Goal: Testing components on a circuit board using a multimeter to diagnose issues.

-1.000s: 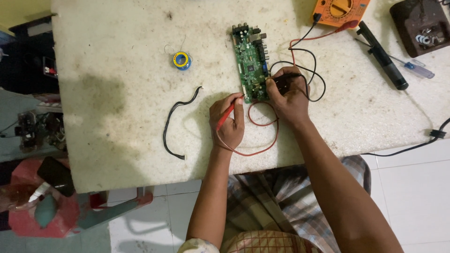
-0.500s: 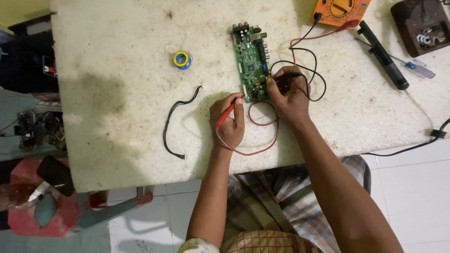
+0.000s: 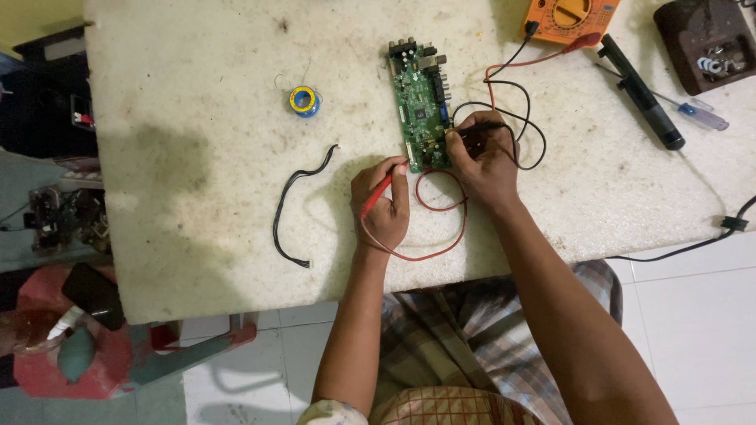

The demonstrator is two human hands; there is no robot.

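A green circuit board (image 3: 422, 106) lies flat on the pale, stained counter (image 3: 197, 157), its long side running away from the person. The left hand (image 3: 382, 205) rests on the counter just below the board's near left corner, its fingers (image 3: 398, 169) clamped on a red probe (image 3: 378, 193) whose tip points up toward that corner. A red wire (image 3: 441, 228) trails from this probe and loops on the counter below the board, between the two wrists. The right hand (image 3: 484, 157) sits at the board's near right edge, its fingers (image 3: 457, 142) pinched together on a black probe (image 3: 480, 126) that lies across the top of the hand and reaches the board's right side. A black wire (image 3: 524, 130) curls in loops just right of the board.

Up and to the right of the board, at the far edge of the counter, sits an orange meter (image 3: 571, 16), with both wires running up to it. Farther right of the board lie a black stick-shaped tool (image 3: 642, 94), a screwdriver (image 3: 693, 114) with a blue handle, and a dark box (image 3: 709, 43) with small metal parts on it. To the left of the board stands a small blue and yellow spool (image 3: 303, 101). Below that spool, left of the board's near end, a loose black cable (image 3: 295, 205) lies in a curve.
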